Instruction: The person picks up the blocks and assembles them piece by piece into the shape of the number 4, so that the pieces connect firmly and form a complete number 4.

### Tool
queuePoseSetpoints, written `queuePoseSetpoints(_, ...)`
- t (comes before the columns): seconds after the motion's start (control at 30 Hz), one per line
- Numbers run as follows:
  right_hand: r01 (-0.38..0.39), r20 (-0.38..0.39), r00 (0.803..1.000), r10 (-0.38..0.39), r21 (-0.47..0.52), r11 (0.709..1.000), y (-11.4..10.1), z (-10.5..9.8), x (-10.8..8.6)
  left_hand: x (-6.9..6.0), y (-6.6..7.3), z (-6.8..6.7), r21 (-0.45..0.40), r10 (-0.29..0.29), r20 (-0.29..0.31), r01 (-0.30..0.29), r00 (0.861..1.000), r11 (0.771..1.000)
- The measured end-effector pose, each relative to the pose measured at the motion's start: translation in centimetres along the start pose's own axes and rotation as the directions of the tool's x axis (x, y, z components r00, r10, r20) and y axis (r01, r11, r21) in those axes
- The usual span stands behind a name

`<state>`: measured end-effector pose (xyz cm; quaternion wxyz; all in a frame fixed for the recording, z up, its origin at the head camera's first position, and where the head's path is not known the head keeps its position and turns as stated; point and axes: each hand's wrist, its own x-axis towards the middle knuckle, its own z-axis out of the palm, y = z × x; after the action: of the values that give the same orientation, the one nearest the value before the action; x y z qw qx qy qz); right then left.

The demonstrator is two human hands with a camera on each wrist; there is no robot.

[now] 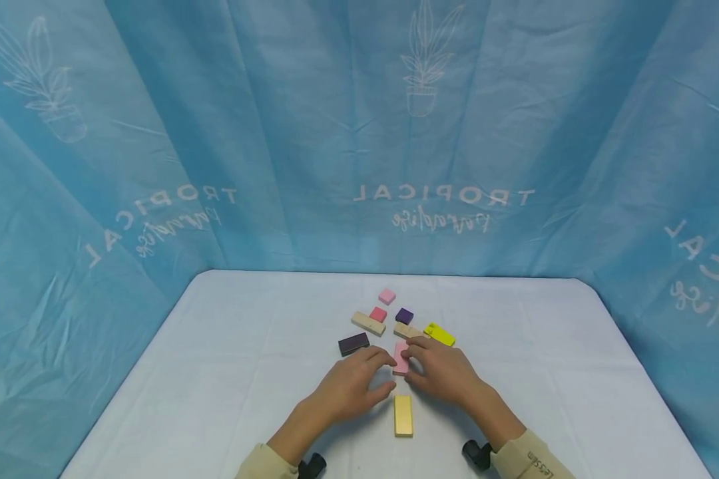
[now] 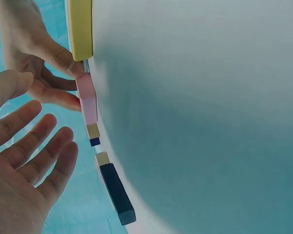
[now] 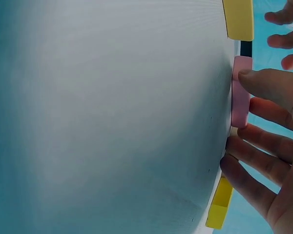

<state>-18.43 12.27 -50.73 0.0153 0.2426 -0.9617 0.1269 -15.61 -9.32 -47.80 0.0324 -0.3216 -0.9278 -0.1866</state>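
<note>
A pink block (image 1: 399,362) lies flat on the white table between the two hands. The person's right hand (image 1: 446,368) holds it, with the thumb at its near end and a finger along its side, as the right wrist view also shows. The other right fingers spread over a beige block (image 1: 405,330) behind it. On the opposite side, the left hand (image 1: 353,384) hovers with relaxed, slightly bent fingers. In the left wrist view, the left hand (image 2: 29,156) has nothing in it and stays apart from the pink block (image 2: 89,107). A gold block (image 1: 403,416) lies nearest the person.
Beyond the left hand lie a black block (image 1: 353,344) and another beige block (image 1: 368,323). Farther back are a small red block (image 1: 378,314), a purple one (image 1: 404,316) and a light pink one (image 1: 387,297). A bright yellow block (image 1: 440,334) sits by the right fingers. Blue curtains (image 1: 311,133) surround the table.
</note>
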Motion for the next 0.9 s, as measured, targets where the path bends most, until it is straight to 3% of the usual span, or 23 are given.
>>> queuePoseSetpoints(0.47,0.006,0.012,1.000,-0.006,0.001,1.000,0.1,-0.1,0.1,1.5,-1.2,-0.1,0.003,-0.088,-0.038,0.088,0.995,0.996)
queuePoseSetpoints(0.9,0.008,0.014,1.000,-0.008,-0.003,1.000,-0.1,-0.2,0.0,2.5,-1.8,-0.5,0.018,-0.108,-0.062,0.110,0.992,0.994)
